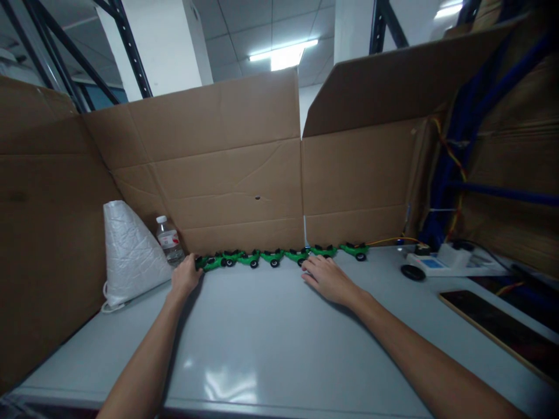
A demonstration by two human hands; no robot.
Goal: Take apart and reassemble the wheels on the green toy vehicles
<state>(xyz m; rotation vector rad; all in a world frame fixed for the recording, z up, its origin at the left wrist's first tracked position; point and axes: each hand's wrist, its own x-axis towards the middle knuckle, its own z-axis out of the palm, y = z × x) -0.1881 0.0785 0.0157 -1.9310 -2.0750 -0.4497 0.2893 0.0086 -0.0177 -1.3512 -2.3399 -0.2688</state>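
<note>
A row of several small green toy vehicles (271, 256) with black wheels runs across the back of the white table (257, 326). My left hand (186, 276) is at the row's left end, its fingers closed around the outermost green toy vehicle (200, 262), which they partly cover. Farther right, my right hand (326, 278) lies low over the tabletop with fingers stretched out, palm down. Its fingertips are close to a green toy vehicle (295, 255) in the row; whether they touch it I cannot tell. No object shows in that hand.
Cardboard walls (236, 186) enclose the back and left side. A silver padded bag (131, 256) and a water bottle (170, 240) stand at left. On the right are a white power strip (463, 265) with cables, a black round piece (413, 272) and a dark flat device (502, 326).
</note>
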